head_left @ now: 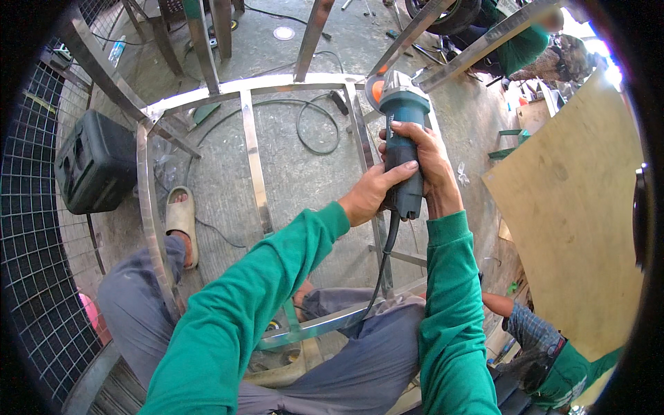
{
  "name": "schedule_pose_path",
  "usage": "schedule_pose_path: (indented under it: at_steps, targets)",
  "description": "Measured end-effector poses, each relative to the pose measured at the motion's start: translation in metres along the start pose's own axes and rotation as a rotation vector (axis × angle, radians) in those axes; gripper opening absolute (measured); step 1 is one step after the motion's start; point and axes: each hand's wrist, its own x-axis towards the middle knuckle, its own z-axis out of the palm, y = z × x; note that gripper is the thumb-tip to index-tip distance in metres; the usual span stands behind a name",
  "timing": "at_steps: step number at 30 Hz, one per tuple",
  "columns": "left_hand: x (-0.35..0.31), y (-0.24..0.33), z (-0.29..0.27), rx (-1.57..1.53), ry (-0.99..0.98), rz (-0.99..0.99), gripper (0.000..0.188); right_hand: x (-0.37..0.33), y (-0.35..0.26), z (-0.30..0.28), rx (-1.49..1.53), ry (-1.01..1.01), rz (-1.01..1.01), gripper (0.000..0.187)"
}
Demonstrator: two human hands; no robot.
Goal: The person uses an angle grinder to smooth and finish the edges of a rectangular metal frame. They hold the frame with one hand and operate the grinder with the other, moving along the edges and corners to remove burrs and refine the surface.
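The left hand [374, 191] has its fingers closed around the near part of a grinder [403, 149]; the right hand [434, 155] wraps its middle. The grinder's orange disc [375, 93] sits by the far right corner of the metal frame [253, 153].

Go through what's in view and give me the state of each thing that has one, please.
Angle grinder: held in both hands; running or not, cannot tell.
Orange disc: at the metal frame's corner; contact unclear.
Left hand: closed on the grinder.
Right hand: wrapped around the grinder.
Metal frame: bars joined, open between them.
Dark case: looks closed.
Floor cable: loosely looped.
Sandal: worn.
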Motion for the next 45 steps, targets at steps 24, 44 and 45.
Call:
schedule_pose_path:
  at_steps: [24, 44, 45]
  targets:
    - [-0.007, -0.004, -0.001, 0.043, 0.007, 0.076, 0.06, -0.005, -0.004, 0.011, -0.082, -0.061, 0.001, 0.047]
    - [-0.003, 0.003, -0.004, 0.22, -0.003, -0.025, 0.072, 0.001, 0.003, 0.003, 0.056, -0.008, 0.064, 0.04]
    - [-0.003, 0.002, -0.004, 0.206, 0.007, -0.016, 0.072, 0.0, 0.002, 0.004, 0.045, -0.028, 0.053, 0.04]
